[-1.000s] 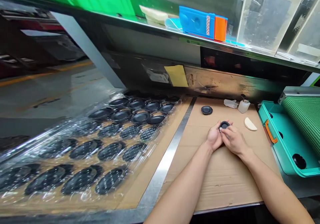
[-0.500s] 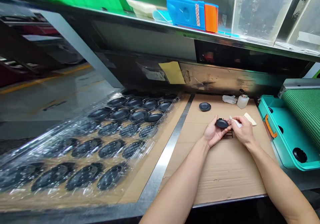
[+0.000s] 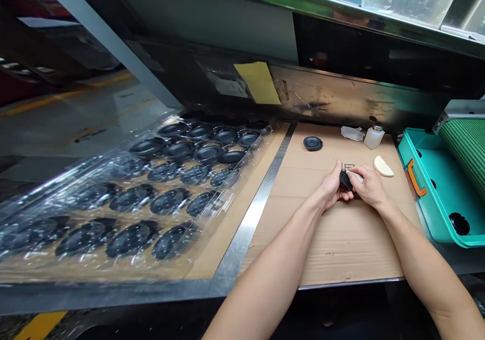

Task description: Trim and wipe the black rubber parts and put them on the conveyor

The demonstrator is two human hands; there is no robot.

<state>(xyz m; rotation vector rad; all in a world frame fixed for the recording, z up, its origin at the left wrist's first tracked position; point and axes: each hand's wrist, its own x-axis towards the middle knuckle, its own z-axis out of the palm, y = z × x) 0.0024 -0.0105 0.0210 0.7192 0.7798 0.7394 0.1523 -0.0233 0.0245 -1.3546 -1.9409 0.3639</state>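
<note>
My left hand is closed on a black round plastic part, which is tilted up on edge between thumb and fingers. My right hand pinches a small white thing against that part; whether it is a cloth or a handle I cannot tell. Both hands are over the cardboard sheet. Beyond them lies a short stack of black round parts. A cream half-round pad rests just beyond my right hand.
To the left, a clear plastic tray holds several black round parts. At the back stand a white pump bottle and a crumpled white cloth. On the right are a teal bin with black parts inside and a green conveyor belt.
The black part has turned from lying face up to standing on edge, and my right hand's white thing is now against it. The view has tipped downward.
</note>
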